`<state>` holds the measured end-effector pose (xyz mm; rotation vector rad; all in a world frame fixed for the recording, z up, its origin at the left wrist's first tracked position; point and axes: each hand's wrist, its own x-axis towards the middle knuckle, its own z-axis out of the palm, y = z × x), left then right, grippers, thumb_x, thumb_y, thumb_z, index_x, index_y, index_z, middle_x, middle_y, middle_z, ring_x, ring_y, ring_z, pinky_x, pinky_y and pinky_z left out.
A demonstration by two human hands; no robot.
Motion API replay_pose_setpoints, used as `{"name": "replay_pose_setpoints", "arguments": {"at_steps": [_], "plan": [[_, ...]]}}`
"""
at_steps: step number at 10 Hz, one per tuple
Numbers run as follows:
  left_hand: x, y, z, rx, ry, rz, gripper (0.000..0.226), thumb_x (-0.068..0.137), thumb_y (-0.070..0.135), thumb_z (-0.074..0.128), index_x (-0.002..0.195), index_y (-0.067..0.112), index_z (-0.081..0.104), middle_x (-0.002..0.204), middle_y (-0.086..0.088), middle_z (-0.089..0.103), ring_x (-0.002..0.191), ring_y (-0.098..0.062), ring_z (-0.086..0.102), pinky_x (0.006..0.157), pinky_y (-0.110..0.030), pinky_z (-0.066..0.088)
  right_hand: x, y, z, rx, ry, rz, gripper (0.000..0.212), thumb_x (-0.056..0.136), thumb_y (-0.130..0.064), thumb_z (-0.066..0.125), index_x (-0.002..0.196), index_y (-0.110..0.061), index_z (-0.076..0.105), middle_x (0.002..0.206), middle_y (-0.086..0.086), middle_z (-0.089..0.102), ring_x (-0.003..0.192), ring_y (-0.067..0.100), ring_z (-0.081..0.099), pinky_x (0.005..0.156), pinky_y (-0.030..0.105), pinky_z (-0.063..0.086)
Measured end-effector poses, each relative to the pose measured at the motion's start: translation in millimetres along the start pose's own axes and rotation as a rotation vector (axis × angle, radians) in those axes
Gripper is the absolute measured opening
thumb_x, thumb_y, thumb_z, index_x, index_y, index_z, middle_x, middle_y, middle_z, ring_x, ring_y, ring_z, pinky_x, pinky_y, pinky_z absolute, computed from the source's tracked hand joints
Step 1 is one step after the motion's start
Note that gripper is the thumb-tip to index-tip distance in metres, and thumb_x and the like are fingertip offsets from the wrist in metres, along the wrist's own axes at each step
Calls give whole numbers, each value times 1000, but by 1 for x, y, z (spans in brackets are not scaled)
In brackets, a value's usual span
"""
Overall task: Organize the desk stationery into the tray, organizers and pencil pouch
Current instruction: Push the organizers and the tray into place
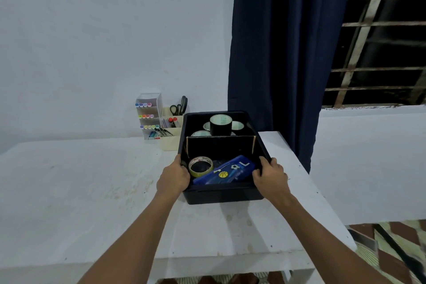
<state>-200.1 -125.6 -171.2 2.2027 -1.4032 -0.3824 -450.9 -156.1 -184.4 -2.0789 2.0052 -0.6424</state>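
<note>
A black tray sits on the white desk, gripped at its near corners by both hands. My left hand holds the left rim, my right hand the right rim. In the near compartment lie a blue pencil pouch with ball stickers and a yellowish tape roll. Behind a cardboard divider, several tape rolls stand, a black one on top.
At the back of the desk stand a clear marker organizer with coloured markers and a cream organizer holding scissors and pens. A dark blue curtain hangs behind the tray. The desk's right edge lies close to the tray.
</note>
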Motion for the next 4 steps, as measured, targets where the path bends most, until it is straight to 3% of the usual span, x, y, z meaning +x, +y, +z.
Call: {"name": "replay_pose_setpoints", "arguments": {"at_steps": [1, 2, 4], "plan": [[3, 2, -20, 24, 17, 43, 43, 99, 32, 35, 136, 11, 44, 131, -16, 57, 117, -34, 53, 96, -40, 44, 9, -14, -10, -162, -12, -88, 53, 94, -30, 40, 144, -18, 29, 150, 14, 26, 137, 33, 24, 111, 52, 23], [14, 12, -63, 35, 90, 141, 49, 98, 33, 37, 141, 9, 40, 136, -18, 52, 124, -34, 48, 100, -41, 41, 28, -57, -33, -119, 20, -246, 56, 93, -28, 44, 145, -16, 29, 155, 13, 20, 141, 32, 17, 113, 50, 20], [50, 54, -175, 139, 348, 417, 50, 98, 36, 36, 143, 14, 35, 143, -14, 40, 124, -33, 44, 99, -44, 43, 70, -169, -108, 8, 276, -576, 51, 93, -22, 44, 142, -12, 34, 154, 12, 22, 142, 28, 17, 114, 47, 25]]}}
